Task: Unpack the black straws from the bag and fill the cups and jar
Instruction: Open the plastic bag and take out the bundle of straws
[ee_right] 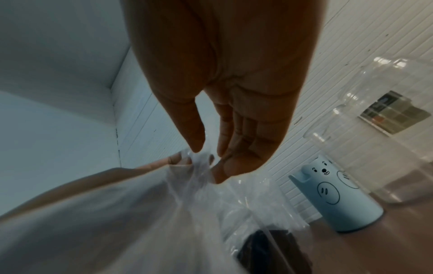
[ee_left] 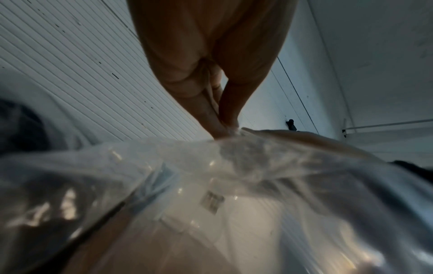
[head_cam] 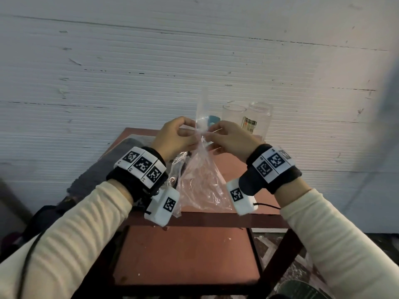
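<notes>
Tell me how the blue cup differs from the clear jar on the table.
The blue cup is opaque with cartoon faces drawn on it; the clear jar is see-through and carries a printed label. The cup is shorter and slimmer; the jar is taller and wider, with a narrower neck. The cup stands nearer the bag; the jar is further right. Both stand upright on the red table, and no straws show in either.

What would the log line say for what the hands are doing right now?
left hand: pinches bag neck | right hand: pinches bag neck | bag: held over table | jar: no straws visible
</notes>
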